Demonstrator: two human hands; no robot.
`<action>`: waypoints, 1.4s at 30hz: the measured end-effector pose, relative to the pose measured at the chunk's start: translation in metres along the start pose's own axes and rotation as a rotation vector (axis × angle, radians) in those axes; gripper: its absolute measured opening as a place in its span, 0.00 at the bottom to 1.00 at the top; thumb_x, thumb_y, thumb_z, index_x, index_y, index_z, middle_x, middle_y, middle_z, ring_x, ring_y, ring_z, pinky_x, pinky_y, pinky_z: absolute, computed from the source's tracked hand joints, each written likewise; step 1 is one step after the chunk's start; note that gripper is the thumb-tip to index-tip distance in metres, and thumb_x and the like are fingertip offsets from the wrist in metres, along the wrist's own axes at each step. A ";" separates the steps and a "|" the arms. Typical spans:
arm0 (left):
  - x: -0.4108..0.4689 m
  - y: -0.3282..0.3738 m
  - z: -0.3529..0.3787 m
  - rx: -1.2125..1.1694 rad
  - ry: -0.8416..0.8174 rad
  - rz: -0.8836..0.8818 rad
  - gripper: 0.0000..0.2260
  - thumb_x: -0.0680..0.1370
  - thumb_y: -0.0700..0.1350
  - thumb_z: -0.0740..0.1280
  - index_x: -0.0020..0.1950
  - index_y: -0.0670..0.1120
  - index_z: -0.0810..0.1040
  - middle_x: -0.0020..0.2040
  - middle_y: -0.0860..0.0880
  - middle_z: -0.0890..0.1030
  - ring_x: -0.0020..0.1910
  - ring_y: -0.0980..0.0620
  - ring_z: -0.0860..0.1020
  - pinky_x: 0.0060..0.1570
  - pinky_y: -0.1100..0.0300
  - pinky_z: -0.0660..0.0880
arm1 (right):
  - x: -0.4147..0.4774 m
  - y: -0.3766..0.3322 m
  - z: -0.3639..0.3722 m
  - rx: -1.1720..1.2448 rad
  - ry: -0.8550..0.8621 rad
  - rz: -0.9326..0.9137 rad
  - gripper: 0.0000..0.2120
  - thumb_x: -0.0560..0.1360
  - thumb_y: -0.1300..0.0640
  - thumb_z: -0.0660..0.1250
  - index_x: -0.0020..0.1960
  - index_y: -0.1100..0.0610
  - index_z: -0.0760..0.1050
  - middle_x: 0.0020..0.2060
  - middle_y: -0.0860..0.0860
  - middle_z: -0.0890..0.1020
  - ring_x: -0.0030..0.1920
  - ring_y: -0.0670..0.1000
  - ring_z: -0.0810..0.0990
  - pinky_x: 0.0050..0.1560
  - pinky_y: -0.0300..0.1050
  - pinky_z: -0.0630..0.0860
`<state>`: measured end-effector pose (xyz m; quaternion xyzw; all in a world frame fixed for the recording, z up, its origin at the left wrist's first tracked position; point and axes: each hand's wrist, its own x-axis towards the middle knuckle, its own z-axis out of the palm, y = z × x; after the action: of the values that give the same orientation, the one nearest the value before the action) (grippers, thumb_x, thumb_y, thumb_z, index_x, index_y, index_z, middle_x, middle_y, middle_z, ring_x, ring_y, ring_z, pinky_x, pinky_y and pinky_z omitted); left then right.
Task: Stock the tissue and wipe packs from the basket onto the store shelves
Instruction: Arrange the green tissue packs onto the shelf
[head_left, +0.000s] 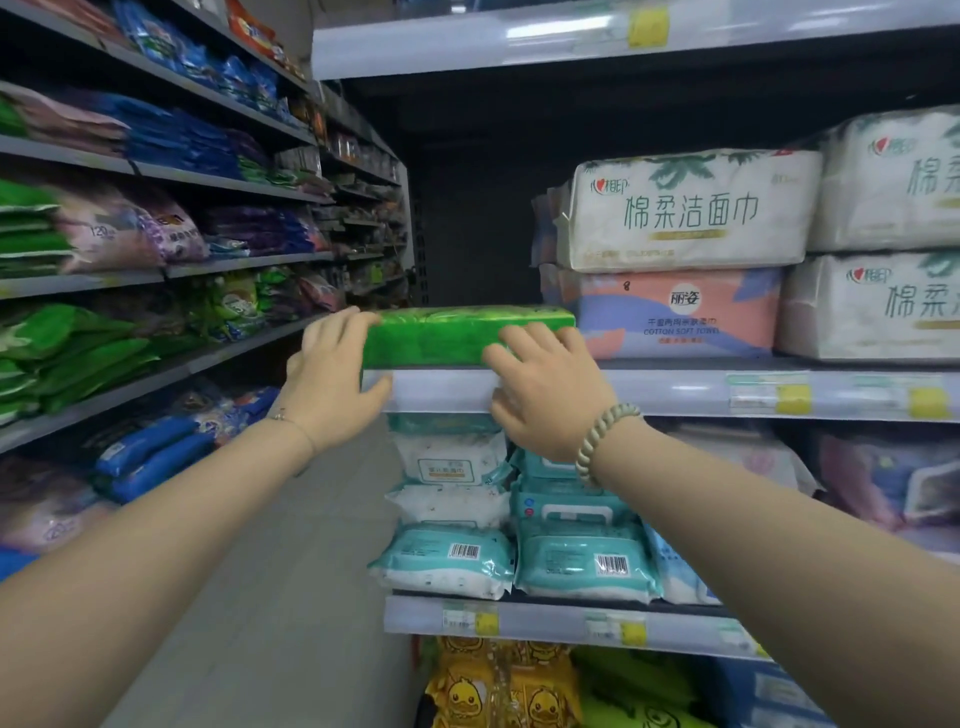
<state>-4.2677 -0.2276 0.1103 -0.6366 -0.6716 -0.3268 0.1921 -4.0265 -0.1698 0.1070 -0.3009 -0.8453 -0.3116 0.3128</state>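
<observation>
Behind the green plastic-wrapped tissue pack (467, 335), which sits at the front edge of the grey metal shelf (675, 389), we have dark open room reaching back and up to the grey upper shelf (519, 47). On the right we are blocked by the pink and blue cotton towel pack (675, 312), just beside the green pack, with the white facial-towel pack (685, 208) stacked on it. On the left, the grey aisle floor (285, 597) lies open.
</observation>
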 end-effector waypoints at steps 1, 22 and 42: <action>-0.009 0.004 -0.002 0.053 0.011 0.064 0.24 0.76 0.51 0.65 0.71 0.48 0.67 0.72 0.46 0.67 0.72 0.45 0.61 0.65 0.42 0.65 | -0.002 -0.004 0.000 -0.002 0.003 -0.032 0.11 0.68 0.52 0.65 0.48 0.57 0.74 0.44 0.54 0.76 0.44 0.58 0.74 0.45 0.52 0.68; -0.229 0.008 0.084 0.150 -0.479 -0.051 0.24 0.75 0.56 0.65 0.70 0.54 0.67 0.66 0.53 0.71 0.65 0.49 0.70 0.55 0.52 0.67 | -0.142 -0.146 0.067 0.332 -0.317 -0.023 0.12 0.68 0.51 0.64 0.49 0.56 0.75 0.53 0.56 0.76 0.49 0.59 0.75 0.46 0.52 0.69; -0.483 -0.046 0.189 0.059 -1.080 -0.652 0.24 0.74 0.56 0.68 0.67 0.52 0.66 0.64 0.48 0.73 0.63 0.45 0.72 0.58 0.46 0.72 | -0.284 -0.271 0.116 0.557 -0.970 0.021 0.19 0.76 0.52 0.61 0.66 0.55 0.67 0.64 0.54 0.66 0.65 0.57 0.64 0.63 0.54 0.63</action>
<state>-4.2271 -0.4491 -0.3591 -0.4688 -0.8422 0.0175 -0.2658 -4.0800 -0.3448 -0.2587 -0.3242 -0.9397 0.1011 -0.0413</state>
